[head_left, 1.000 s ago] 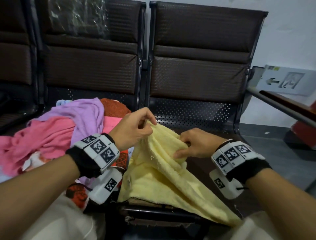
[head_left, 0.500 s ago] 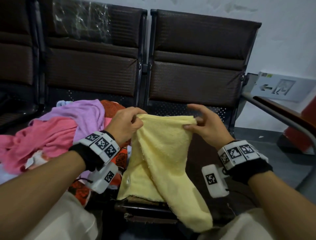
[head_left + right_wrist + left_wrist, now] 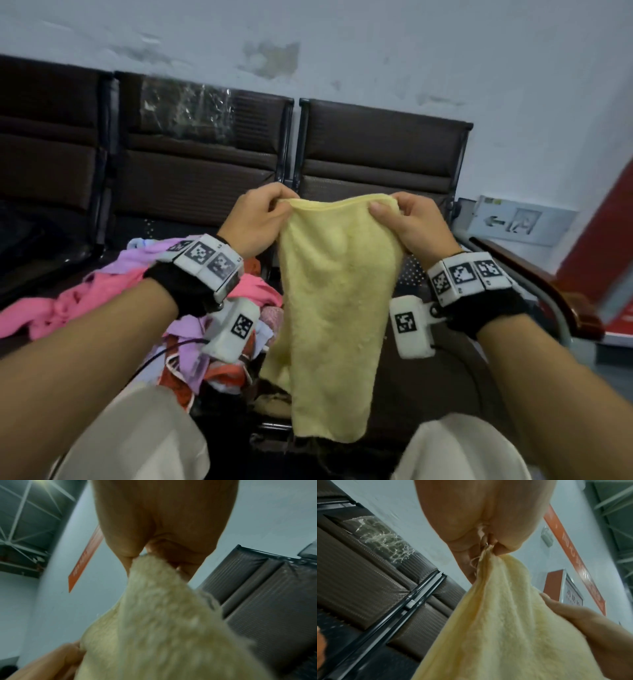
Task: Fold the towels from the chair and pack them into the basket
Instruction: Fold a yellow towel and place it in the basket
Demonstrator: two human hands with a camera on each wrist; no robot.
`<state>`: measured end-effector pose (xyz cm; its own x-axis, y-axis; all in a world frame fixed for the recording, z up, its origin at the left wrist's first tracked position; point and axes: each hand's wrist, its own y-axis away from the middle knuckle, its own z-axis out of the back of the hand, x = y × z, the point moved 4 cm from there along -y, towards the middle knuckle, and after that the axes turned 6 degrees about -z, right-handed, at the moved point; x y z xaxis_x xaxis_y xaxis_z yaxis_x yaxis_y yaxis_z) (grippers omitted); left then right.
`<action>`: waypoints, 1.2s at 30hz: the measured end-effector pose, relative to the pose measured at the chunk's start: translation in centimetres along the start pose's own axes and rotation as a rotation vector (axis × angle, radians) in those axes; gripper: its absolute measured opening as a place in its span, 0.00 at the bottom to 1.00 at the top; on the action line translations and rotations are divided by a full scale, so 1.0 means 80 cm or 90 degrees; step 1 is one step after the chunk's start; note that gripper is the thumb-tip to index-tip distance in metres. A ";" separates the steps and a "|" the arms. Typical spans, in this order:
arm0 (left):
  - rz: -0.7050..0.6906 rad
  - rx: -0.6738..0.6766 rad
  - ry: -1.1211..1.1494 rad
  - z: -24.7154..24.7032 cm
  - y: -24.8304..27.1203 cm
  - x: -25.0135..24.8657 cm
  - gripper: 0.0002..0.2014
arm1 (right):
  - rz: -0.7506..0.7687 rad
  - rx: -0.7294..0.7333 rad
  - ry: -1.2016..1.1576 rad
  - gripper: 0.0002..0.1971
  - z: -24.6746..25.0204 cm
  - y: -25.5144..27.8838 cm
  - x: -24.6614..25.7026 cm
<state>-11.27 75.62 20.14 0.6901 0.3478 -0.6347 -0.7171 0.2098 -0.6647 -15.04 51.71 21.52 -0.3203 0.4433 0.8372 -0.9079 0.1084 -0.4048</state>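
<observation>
While you hold the pale yellow terry towel [image 3: 334,308] up by its top edge, your left hand [image 3: 255,222] pinches one corner and your right hand [image 3: 409,224] the other, each grip clenched on cloth. It hangs free in front of the dark brown padded chairs [image 3: 376,164], its lower edge near your knees. Beside it a heap of pink, lilac and orange towels [image 3: 113,294] waits on the seat. You appear to be squaring up for the first fold; next, bring the corners together evenly. No basket is in view.
</observation>
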 end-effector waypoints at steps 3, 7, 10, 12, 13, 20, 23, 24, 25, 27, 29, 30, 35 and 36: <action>-0.012 0.007 0.014 0.015 -0.019 -0.013 0.10 | 0.005 0.025 0.008 0.06 0.012 -0.007 0.027; 0.001 0.072 -0.091 0.003 -0.037 -0.002 0.09 | -0.041 0.037 0.143 0.10 0.017 -0.023 0.017; 0.016 0.078 -0.128 -0.019 -0.058 0.004 0.09 | -0.072 -0.002 0.195 0.11 0.015 -0.039 0.004; 0.013 0.041 -0.132 -0.030 -0.079 0.000 0.10 | -0.063 -0.065 0.198 0.11 0.018 -0.049 0.006; 0.012 0.016 -0.121 -0.034 -0.090 -0.004 0.10 | -0.049 -0.096 0.191 0.09 0.019 -0.054 0.010; -0.002 -0.070 0.070 -0.049 -0.075 -0.029 0.11 | -0.037 -0.119 0.077 0.10 0.028 -0.024 0.005; 0.024 -0.034 0.081 -0.066 -0.012 -0.020 0.11 | -0.070 -0.071 0.125 0.16 0.020 0.029 -0.031; 0.037 -0.024 0.083 -0.071 0.011 -0.016 0.11 | -0.086 -0.055 0.131 0.18 0.016 0.050 -0.045; 0.050 -0.012 0.089 -0.076 0.035 -0.011 0.12 | -0.104 -0.041 0.134 0.20 0.012 0.072 -0.059; 0.086 0.018 0.098 -0.088 0.082 0.004 0.13 | -0.150 -0.016 0.135 0.21 0.004 0.113 -0.090; 0.129 0.068 0.102 -0.100 0.127 0.023 0.14 | -0.205 0.008 0.129 0.18 -0.003 0.150 -0.120; 0.144 0.096 0.096 -0.106 0.147 0.034 0.13 | -0.233 0.022 0.127 0.15 -0.007 0.164 -0.133; 0.204 0.185 0.062 -0.130 0.198 0.082 0.14 | -0.317 0.061 0.155 0.06 -0.019 0.191 -0.179; 0.210 0.190 0.056 -0.133 0.195 0.090 0.13 | -0.322 0.064 0.170 0.06 -0.020 0.186 -0.185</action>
<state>-16.47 71.70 1.00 0.4164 0.3641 -0.8331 -0.8881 0.3591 -0.2870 -23.35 48.19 2.56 0.2270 0.5684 0.7908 -0.9558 0.2860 0.0688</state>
